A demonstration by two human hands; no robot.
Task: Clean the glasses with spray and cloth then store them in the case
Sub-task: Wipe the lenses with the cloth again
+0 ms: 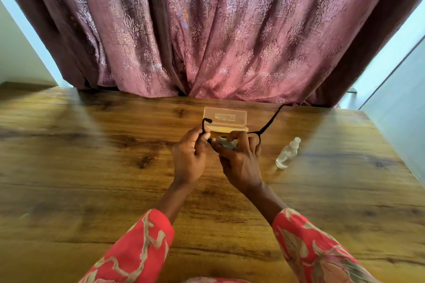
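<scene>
Black-framed glasses (268,124) are held above the wooden table (92,167), their temple arms spread open and pointing away from me. My left hand (189,156) pinches the frame's left side near the hinge. My right hand (239,158) presses a small grey-green cloth (226,143) against a lens, which my fingers mostly hide. Just behind my hands, the translucent glasses case (225,119) lies open. A clear spray bottle (287,153) lies on its side to the right of my right hand.
A pink patterned curtain (207,30) hangs along the table's far edge, right behind the case. The table's right edge (402,163) runs close to a pale wall. Bare wood stretches to the left and toward me.
</scene>
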